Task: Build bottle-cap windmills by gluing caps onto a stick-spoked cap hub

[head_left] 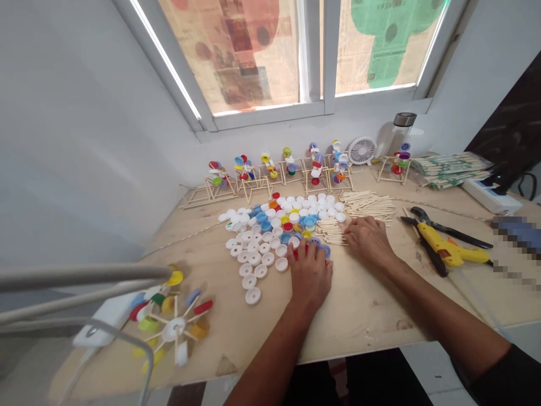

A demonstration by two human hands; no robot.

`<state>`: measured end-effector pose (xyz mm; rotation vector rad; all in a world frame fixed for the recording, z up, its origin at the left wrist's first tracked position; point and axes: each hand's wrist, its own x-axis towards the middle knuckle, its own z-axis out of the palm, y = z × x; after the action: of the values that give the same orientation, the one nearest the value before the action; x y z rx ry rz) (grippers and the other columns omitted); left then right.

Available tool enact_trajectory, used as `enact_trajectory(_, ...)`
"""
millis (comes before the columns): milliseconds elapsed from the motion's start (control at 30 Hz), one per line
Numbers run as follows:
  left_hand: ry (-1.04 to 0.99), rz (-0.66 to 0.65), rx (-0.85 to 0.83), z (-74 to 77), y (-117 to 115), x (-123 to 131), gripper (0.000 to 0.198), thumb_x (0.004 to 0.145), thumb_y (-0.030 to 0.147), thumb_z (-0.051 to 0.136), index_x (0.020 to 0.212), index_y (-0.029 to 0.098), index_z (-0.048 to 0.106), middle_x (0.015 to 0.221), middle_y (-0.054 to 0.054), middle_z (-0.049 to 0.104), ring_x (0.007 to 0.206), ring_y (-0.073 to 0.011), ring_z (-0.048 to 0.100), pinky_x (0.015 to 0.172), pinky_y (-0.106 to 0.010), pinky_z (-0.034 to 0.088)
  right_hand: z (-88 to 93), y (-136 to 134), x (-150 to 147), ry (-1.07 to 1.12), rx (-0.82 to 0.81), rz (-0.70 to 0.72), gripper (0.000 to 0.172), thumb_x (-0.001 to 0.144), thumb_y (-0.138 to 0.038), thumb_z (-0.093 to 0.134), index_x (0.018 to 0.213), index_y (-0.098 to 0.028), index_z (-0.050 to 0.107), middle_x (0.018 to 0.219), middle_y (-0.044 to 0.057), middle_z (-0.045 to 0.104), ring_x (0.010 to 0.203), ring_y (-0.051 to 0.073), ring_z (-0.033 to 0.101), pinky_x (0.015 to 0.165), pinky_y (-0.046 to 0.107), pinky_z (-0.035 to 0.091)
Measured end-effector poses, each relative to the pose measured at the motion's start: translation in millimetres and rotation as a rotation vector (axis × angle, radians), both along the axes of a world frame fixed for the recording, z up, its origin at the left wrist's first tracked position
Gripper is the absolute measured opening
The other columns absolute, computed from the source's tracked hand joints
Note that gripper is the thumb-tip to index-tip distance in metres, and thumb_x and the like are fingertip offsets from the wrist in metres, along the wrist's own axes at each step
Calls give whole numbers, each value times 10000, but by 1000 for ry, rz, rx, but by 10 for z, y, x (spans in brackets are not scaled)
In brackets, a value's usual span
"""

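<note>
Left hand point(310, 274) was spread over bottle caps point(270, 237), grip unclear; right hand point(368, 242) lay open beside craft sticks point(331, 231) on desk point(372, 316).

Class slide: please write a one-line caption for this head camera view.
Left hand at plastic bottle caps, right hand beside wooden sticks.

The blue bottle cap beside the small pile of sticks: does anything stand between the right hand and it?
Yes. A small pile of wooden sticks lies between the right hand and the blue bottle cap, directly in front of the hand's fingertips.
</note>
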<state>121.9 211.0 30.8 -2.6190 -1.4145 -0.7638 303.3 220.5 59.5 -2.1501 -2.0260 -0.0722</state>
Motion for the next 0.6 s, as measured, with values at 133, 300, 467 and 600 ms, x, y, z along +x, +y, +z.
enact_trajectory(133, -2, 0, -4, -3, 2, -1, 156, 784, 277, 594, 925, 229, 637, 1169, -75, 619, 1189, -304, 451, 1042, -572, 264, 16, -39, 52, 2, 7, -24, 266, 865, -257, 453, 857, -216, 716, 1054, 70, 662, 1016, 248, 476, 805, 374, 275)
enact_trajectory(300, 23, -16, -2, 12, 6, 21, 147, 798, 282, 575, 922, 229, 633, 1182, -73, 614, 1220, -306, 431, 1055, -582, 238, -15, -96, 65, -20, -16, -48, 225, 830, -299, 498, 783, -204, 697, 985, 78, 664, 987, 256, 484, 811, 383, 279)
enact_trajectory(467, 48, -12, -11, 39, -1, 37, 146, 813, 297, 556, 908, 217, 633, 1168, -83, 617, 1226, -308, 426, 1062, -593, 219, -37, -60, 9, -44, -28, -64, 226, 813, -308, 501, 772, -178, 681, 986, 101, 649, 1001, 276, 470, 829, 403, 277)
enact_trajectory(600, 46, -10, -29, 53, -9, 42, 143, 813, 295, 556, 899, 213, 635, 1173, -81, 615, 1218, -308, 434, 1066, -601, 205, -22, -33, 7, -51, -43, -69, 227, 816, -269, 481, 775, -170, 681, 1000, 115, 642, 1021, 280, 461, 834, 405, 274)
